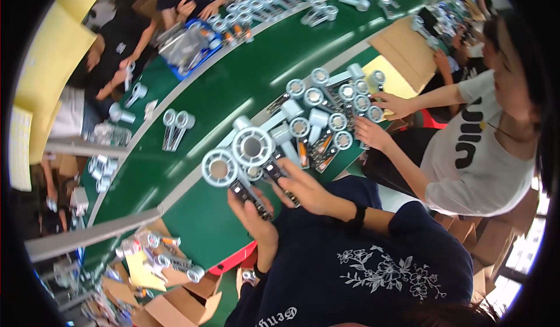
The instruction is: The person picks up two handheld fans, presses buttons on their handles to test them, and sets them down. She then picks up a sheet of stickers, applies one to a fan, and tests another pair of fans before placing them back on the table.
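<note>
- Left fan point(239, 190): pale blue-grey spoked ring, brownish centre, dark handle with its innards showing.
- Right fan point(270, 168): similar ring, greyer centre, dark handle.
- Both heads point upper left; long axes slant down rightward, nearly parallel.
- Left hand point(256, 222) and right hand point(306, 188) each grip one handle, above the green table point(204, 225).
</note>
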{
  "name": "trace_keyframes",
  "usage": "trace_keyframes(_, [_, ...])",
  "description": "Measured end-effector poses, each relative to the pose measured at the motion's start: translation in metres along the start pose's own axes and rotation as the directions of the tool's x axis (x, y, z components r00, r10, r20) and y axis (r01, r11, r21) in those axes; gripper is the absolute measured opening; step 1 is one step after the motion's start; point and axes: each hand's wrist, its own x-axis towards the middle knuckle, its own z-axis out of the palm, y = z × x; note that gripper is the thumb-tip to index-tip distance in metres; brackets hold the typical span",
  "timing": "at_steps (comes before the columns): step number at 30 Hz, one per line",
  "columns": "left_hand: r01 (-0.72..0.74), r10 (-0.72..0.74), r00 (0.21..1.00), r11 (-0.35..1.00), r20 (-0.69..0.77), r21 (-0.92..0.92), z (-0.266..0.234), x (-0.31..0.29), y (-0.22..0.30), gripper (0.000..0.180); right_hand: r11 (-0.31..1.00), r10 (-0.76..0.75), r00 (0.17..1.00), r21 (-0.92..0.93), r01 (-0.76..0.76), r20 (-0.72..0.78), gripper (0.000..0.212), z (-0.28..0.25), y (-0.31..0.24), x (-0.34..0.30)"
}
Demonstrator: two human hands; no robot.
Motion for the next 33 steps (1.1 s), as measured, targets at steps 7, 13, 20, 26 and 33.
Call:
trace_keyframes(7, [-0.057,0.057,0.998,0.998,-0.003,0.019,-0.005,-0.003,-0.001,0.053,0.997,0.007,0.999,-0.079,-0.010,-0.043,0.028,0.003,0.005,0.000])
trace_keyframes(13, [-0.026,0.028,0.999,0.998,0.044,-0.054,-0.011,-0.005,0.008,0.055,0.993,-0.008,1.000,-0.120,0.006,-0.017,0.026,0.007,0.003,0.000])
trace_keyframes(20, [-0.045,0.046,0.998,0.999,0.053,-0.017,-0.010,-0.002,0.009,0.051,0.992,-0.014,1.000,-0.127,0.015,0.012,0.027,0.005,0.004,0.005])
trace_keyframes(26, [-0.003,0.014,0.996,0.992,0.089,-0.123,-0.002,-0.006,0.012,0.051,0.994,-0.020,1.000,-0.108,0.018,-0.018,0.027,-0.001,-0.001,-0.002])
trace_keyframes(33, [0.060,-0.068,0.995,0.993,-0.078,-0.101,0.002,-0.007,0.014,0.043,0.992,-0.073,0.992,-0.108,0.062,-0.102,0.014,-0.003,0.008,0.000])
